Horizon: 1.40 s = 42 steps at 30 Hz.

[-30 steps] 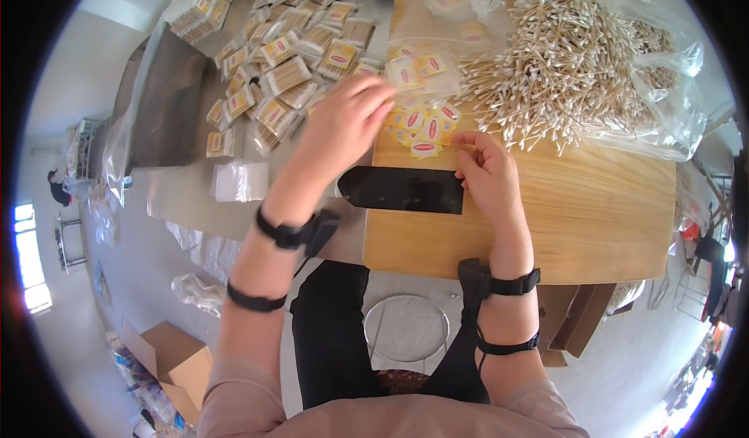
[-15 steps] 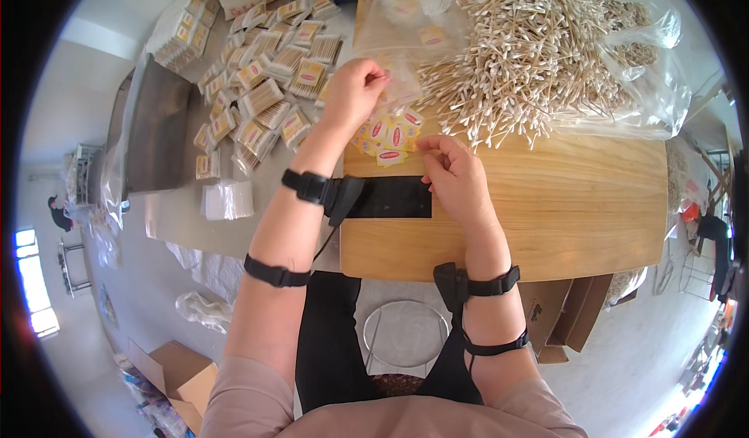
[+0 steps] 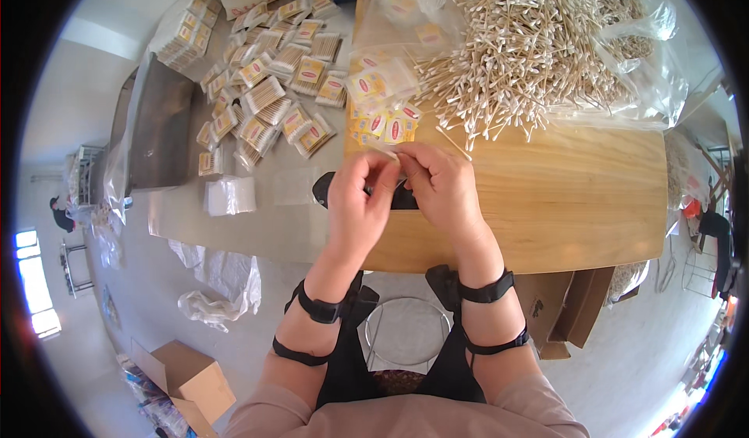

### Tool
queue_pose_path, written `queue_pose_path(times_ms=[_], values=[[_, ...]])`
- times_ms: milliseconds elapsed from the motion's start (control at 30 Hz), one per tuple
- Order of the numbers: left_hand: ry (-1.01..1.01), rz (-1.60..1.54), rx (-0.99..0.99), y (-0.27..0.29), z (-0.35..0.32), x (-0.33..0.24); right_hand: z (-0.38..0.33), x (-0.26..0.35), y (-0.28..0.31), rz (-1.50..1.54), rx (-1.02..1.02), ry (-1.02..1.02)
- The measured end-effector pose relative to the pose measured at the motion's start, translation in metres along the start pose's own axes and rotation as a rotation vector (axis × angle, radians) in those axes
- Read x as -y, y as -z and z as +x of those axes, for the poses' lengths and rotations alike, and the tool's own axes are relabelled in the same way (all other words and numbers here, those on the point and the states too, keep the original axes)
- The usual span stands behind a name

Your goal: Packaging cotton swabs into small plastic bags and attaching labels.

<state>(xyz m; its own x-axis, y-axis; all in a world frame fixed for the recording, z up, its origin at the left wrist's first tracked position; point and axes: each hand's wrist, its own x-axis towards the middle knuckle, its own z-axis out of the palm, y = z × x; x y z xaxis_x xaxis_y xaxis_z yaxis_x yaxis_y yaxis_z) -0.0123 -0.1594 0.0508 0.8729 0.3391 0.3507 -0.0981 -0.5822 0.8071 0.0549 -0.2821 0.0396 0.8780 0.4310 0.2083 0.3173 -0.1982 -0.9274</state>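
Pinching a small clear packet (image 3: 396, 159) between both hands (image 3: 398, 192) at frame centre, ready for filling with cotton swabs (image 3: 523, 56).

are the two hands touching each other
Touching. The head view shows the left hand and right hand meeting at the fingertips, no gap between them, over the wooden table.

A small clear plastic bag (image 3: 388, 155) sits pinched between both my grips, held above the wooden desk (image 3: 562, 196), just below the red-and-yellow labels (image 3: 388, 124).
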Motion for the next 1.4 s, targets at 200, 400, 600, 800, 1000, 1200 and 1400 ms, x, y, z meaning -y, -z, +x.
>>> queue_pose_path(times_ms=[200, 400, 600, 800, 1000, 1200, 1400], values=[[0.441, -0.607, 0.098, -0.002, 0.018, 0.004, 0.001, 0.011, 0.007, -0.213, -0.056, 0.279], [0.390, -0.692, 0.202, 0.003, 0.026, 0.011, 0.009, 0.016, 0.016, -0.220, -0.130, 0.429], [0.279, -0.489, 0.236, 0.005, 0.025, 0.015, 0.003, 0.021, 0.011, -0.156, -0.088, 0.234], [0.008, -0.197, 0.183, 0.006, 0.029, 0.010, 0.000, 0.015, 0.004, -0.046, -0.136, 0.114], [-0.046, -0.165, 0.139, 0.007, 0.031, 0.004, 0.004, 0.007, 0.011, -0.195, -0.224, 0.184], [-0.196, 0.075, 0.115, -0.001, 0.029, 0.008, 0.002, 0.011, 0.006, -0.065, -0.127, 0.094], [-0.272, 0.126, 0.135, 0.002, 0.030, 0.002, 0.000, 0.019, 0.011, 0.296, 0.035, -0.293]])
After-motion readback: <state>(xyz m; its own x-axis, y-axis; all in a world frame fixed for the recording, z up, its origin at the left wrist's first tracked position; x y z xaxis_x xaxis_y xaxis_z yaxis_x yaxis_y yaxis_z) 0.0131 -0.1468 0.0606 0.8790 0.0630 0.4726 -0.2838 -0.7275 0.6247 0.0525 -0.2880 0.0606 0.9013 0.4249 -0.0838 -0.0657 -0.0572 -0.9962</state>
